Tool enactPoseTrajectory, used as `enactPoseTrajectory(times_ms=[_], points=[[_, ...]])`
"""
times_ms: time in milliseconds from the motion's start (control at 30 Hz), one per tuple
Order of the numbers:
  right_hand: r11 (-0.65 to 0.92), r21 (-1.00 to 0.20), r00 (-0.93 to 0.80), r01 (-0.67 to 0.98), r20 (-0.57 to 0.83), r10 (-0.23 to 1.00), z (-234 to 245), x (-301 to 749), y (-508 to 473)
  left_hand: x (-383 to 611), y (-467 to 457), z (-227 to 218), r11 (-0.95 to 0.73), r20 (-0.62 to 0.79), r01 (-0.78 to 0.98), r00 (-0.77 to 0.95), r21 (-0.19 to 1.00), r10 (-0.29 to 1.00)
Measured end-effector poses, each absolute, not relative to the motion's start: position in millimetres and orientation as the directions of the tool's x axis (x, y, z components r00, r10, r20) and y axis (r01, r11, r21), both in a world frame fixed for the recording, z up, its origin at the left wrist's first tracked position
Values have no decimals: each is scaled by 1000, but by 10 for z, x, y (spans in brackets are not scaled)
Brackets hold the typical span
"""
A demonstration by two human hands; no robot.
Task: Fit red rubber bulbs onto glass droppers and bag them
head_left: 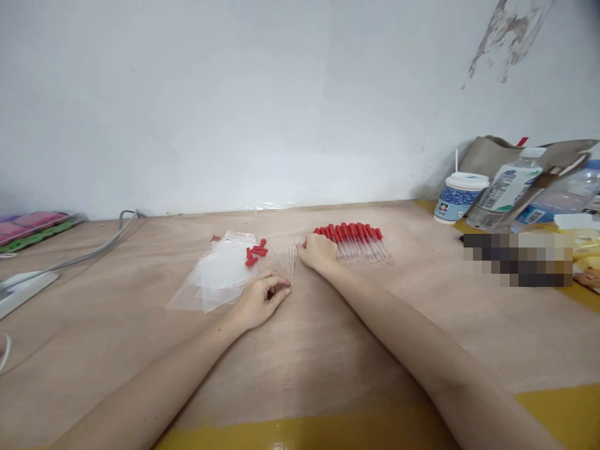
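My right hand (319, 251) is closed, its fingertips down beside a few thin clear glass tubes (292, 259). What those fingers grip, if anything, is hidden. Left of it, my left hand (263, 299) rests on the table with fingers loosely curled and a gap to the thumb; nothing shows in it. Its fingertips are close to the lower ends of the tubes. Several loose red rubber bulbs (255, 250) lie on clear plastic bags (219, 265) beyond my left hand. A row of droppers with red bulbs (359, 240) lies just right of my right hand.
On the right stand a paper cup with a straw (458, 199), a plastic bottle (509, 190) and a grey-brown bag (487, 156). A grey cable (105, 245) runs to a white power strip (28, 287) at left. A tray of pink items (37, 225) sits behind it, near the wall.
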State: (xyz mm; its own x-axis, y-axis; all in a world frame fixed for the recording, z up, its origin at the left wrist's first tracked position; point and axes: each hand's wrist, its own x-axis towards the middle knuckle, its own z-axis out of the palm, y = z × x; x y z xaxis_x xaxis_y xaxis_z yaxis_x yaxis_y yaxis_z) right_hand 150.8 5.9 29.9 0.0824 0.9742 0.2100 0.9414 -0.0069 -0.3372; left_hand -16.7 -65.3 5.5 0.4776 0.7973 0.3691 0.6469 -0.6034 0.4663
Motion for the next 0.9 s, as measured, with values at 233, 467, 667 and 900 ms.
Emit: enactPoseTrajectory(times_ms=[233, 467, 667, 900], points=[[-44, -346, 92, 937, 124, 988, 338, 1407, 243, -169, -656, 44, -636, 468, 664, 450, 394, 760], [-22, -312, 47, 950, 74, 996, 379, 1404, 168, -513, -308, 175, -386, 610, 907, 212, 168, 763], [107, -265, -71, 958, 143, 987, 360, 1536, -153, -618, -191, 150, -300, 437, 933, 189, 200, 879], [507, -333, -337, 795, 453, 825, 111, 2063, -584, -437, -381, 176, -399, 568, 886, 207, 237, 796]])
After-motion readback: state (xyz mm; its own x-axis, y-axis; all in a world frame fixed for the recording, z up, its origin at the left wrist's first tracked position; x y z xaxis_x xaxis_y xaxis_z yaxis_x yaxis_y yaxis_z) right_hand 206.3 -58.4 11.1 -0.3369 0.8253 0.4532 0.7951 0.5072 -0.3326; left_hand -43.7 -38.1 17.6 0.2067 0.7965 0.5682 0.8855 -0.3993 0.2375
